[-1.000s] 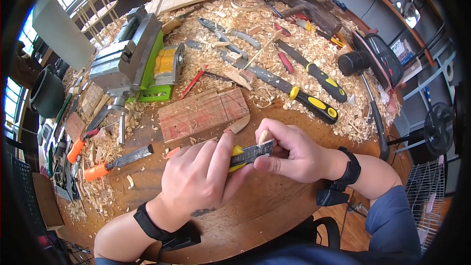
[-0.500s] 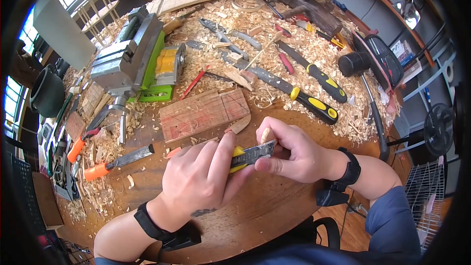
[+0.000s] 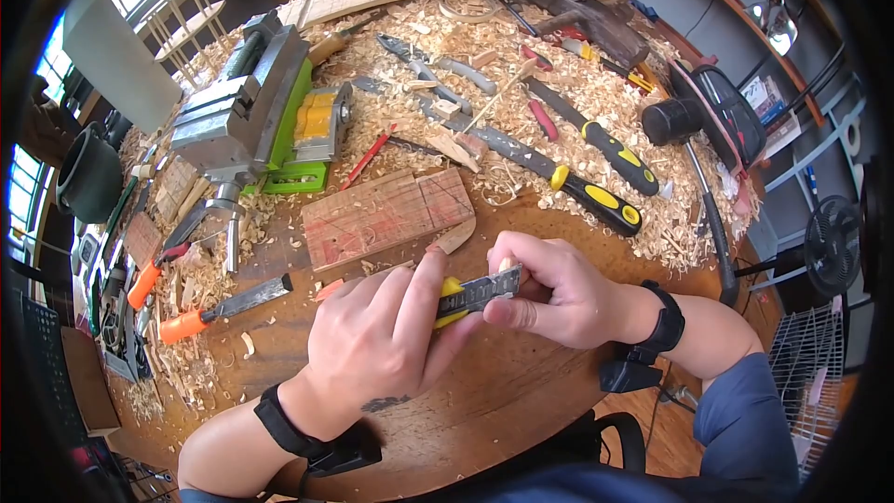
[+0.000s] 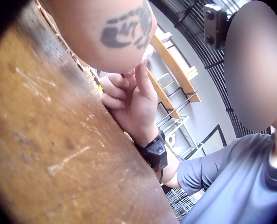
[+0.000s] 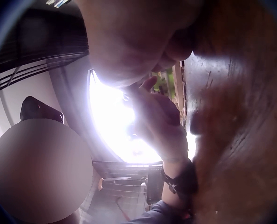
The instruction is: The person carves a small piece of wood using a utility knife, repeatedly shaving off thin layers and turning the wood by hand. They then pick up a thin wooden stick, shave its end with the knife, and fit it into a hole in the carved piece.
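My left hand [image 3: 382, 331] grips a yellow utility knife [image 3: 451, 287], most of its handle hidden by the fingers. Its dark, marked blade [image 3: 480, 294] points toward my right hand [image 3: 559, 293]. Between the curled fingers of that right hand is a small pale piece of wood [image 3: 507, 265], with only its tip showing above the blade. The right thumb lies right at the blade's end. Beyond the hands, a reddish wooden block [image 3: 386, 219] lies on the table [image 3: 521, 382]. In the left wrist view the right hand [image 4: 136, 100] appears past the tattooed forearm.
Wood shavings [image 3: 605, 102] spread across the back. A metal vise [image 3: 219, 121] stands at back left. An orange-handled chisel [image 3: 223, 309] lies left of my hands; a black-and-yellow-handled rasp [image 3: 601, 200] lies beyond the right one. A black mallet [image 3: 672, 121] rests at the right.
My right fingers have shifted forward and tipped, and the wood's tip now sits lower behind the blade. My left hand and the knife stay nearly still.
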